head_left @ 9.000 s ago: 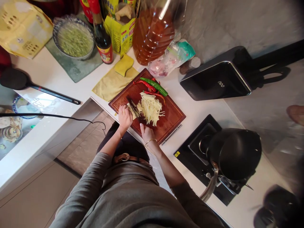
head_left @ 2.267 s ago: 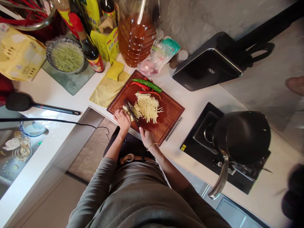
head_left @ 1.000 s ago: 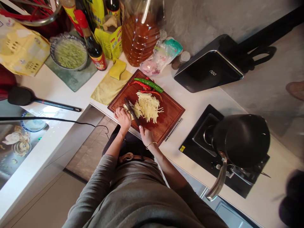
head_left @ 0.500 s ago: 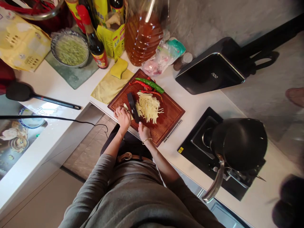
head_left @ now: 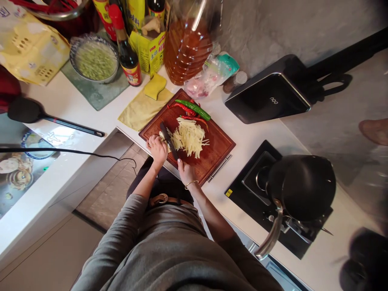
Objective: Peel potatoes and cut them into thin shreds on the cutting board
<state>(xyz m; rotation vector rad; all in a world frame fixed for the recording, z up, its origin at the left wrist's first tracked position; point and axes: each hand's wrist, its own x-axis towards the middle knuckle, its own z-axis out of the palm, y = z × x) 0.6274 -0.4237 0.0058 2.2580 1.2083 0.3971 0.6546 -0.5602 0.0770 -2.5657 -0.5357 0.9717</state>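
Note:
On the brown wooden cutting board [head_left: 216, 139], my right hand [head_left: 186, 171] grips the handle of a black kitchen knife [head_left: 169, 140]. My left hand [head_left: 157, 148] is closed, fingers curled over a pale piece of potato [head_left: 163, 136] at the board's left corner; the hand hides much of it. The blade stands close beside those fingertips, between the held piece and a heap of pale potato strips [head_left: 190, 137]. Behind the heap lie a green chili [head_left: 193, 109] and several red chilies [head_left: 184, 108].
A yellow cloth [head_left: 141, 107] lies left of the board. Behind stand a soy sauce bottle [head_left: 129, 60], a large oil jug [head_left: 188, 48] and a bagged item [head_left: 209, 76]. Right are a black knife block [head_left: 269, 97] and a wok [head_left: 309, 188] on the cooktop [head_left: 242, 190].
The knife has turned from showing its broad side to a narrower, more upright view. My right hand has shifted slightly down and right. The whole view has moved a little.

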